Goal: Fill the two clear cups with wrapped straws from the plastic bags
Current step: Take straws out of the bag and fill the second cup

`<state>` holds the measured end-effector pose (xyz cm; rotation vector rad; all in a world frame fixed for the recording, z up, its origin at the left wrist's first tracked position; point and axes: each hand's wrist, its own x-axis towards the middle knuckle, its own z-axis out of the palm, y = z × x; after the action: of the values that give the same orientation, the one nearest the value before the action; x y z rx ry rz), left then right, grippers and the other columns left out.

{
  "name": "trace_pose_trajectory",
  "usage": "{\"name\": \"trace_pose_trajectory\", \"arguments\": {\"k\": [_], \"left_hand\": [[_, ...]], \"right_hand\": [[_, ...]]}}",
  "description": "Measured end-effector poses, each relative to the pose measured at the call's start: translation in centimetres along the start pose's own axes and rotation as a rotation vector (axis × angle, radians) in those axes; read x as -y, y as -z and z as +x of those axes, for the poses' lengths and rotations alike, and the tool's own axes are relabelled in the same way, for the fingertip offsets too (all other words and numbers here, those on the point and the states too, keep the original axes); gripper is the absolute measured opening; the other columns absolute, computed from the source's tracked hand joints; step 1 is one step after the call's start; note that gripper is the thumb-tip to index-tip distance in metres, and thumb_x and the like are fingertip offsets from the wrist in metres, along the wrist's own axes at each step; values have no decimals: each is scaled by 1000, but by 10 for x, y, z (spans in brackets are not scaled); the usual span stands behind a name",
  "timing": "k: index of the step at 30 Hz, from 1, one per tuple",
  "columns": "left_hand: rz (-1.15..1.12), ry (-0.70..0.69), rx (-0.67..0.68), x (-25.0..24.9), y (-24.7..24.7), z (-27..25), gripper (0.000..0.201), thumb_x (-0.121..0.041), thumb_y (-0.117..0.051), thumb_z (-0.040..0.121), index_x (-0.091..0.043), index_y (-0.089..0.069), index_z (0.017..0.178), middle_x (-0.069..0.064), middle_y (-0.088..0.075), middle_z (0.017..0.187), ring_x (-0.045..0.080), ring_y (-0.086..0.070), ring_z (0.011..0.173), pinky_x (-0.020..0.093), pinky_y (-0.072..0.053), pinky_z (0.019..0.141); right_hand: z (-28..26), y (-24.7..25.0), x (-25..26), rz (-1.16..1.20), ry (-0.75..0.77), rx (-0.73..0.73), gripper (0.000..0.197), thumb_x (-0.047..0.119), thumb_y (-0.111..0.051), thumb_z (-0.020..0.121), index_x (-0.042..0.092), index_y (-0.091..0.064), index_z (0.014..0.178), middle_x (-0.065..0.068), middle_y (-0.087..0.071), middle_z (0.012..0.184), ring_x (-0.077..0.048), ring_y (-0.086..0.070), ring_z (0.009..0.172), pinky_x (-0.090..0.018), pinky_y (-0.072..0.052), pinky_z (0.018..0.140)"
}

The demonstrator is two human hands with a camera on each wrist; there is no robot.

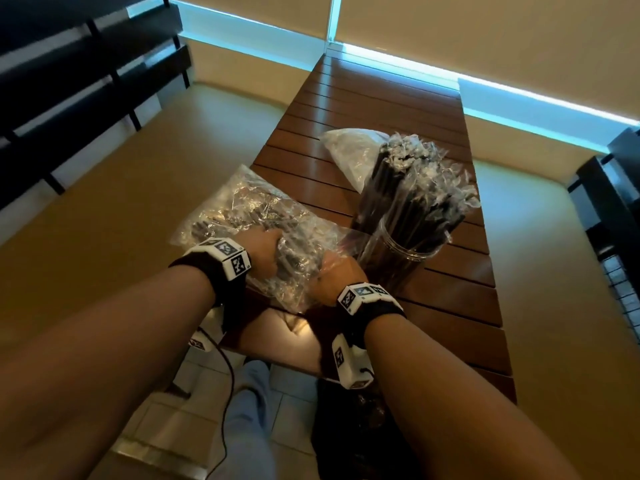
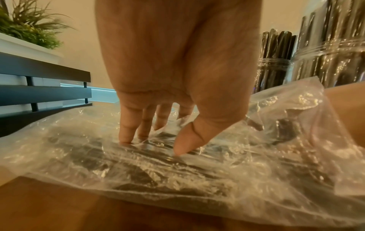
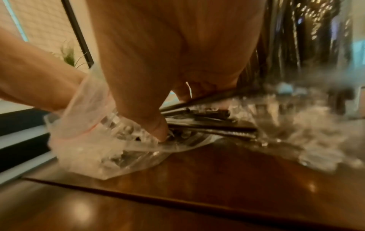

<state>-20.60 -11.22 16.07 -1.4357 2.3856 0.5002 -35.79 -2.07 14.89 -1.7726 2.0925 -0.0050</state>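
A clear plastic bag [image 1: 242, 216] of black wrapped straws lies at the near left of the brown slatted table [image 1: 450, 306]. My left hand [image 1: 265, 252] presses down on top of the bag [image 2: 98, 164] with straight fingers [image 2: 126, 132] and thumb. My right hand [image 1: 334, 271] is inside the bag's mouth. There thumb and curled fingers [image 3: 187, 93] close around several wrapped straws [image 3: 217, 128]. Two clear cups stand just right of the bag, each packed with upright straws: the near cup [image 1: 405, 252] and the far cup [image 1: 374, 202].
A second, crumpled plastic bag [image 1: 346, 150] lies behind the cups. A dark slatted bench [image 1: 69, 98] runs along the left, with a planter [image 2: 29, 28] above it. A dark chair [image 1: 616, 209] stands at the right. The table's near edge is under my wrists.
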Motion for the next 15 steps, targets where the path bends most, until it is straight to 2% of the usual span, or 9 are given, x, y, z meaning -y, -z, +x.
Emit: {"name": "trace_pose_trajectory", "arguments": {"k": [2,5,6,8,11,13,15], "left_hand": [[-22,-4,9,0,1,0,72,-32,-73,74,-21,-43,138,9,-59,125,29,-60,109,37,-54,88],[-53,0,18,1,4,1,66,-28,-72,76,-19,-45,136,9,-59,126,28,-59,109,34,-52,83],[-61,10,18,1,4,2,65,-27,-70,77,-18,-44,136,10,-56,130,28,-58,111,34,-52,83],[-89,41,21,3,3,3,71,-26,-67,79,-21,-36,142,14,-40,143,34,-53,119,40,-52,91],[-128,68,7,4,2,2,92,-28,-67,79,-28,-15,154,14,-12,159,39,-42,133,45,-48,103],[-118,76,-26,3,1,0,97,-29,-69,77,-28,-11,155,14,-7,159,40,-32,139,48,-44,106],[-132,73,-67,3,0,-1,98,-29,-70,74,-26,-13,154,14,-9,157,39,-25,142,51,-39,109]], "right_hand": [[4,1,3,1,4,4,22,27,-58,93,12,-67,107,-9,-68,106,-30,-66,98,-36,-58,82],[6,-3,6,-15,13,13,21,22,-57,95,14,-65,112,-7,-66,115,-27,-64,102,-32,-53,84],[6,-5,7,-7,5,18,23,24,-60,93,17,-64,115,-5,-65,118,-25,-64,104,-32,-53,86],[7,-6,10,32,-38,43,30,29,-67,87,22,-62,116,-1,-64,117,-25,-64,107,-34,-55,88],[6,8,12,31,-77,75,28,26,-70,82,18,-63,107,-5,-65,106,-28,-65,98,-35,-56,78],[5,17,10,20,-48,85,22,25,-65,86,16,-64,106,-7,-66,106,-29,-65,94,-36,-55,76],[3,22,8,-1,-35,106,19,27,-60,88,15,-64,103,-7,-66,104,-27,-63,85,-34,-54,70]]}}
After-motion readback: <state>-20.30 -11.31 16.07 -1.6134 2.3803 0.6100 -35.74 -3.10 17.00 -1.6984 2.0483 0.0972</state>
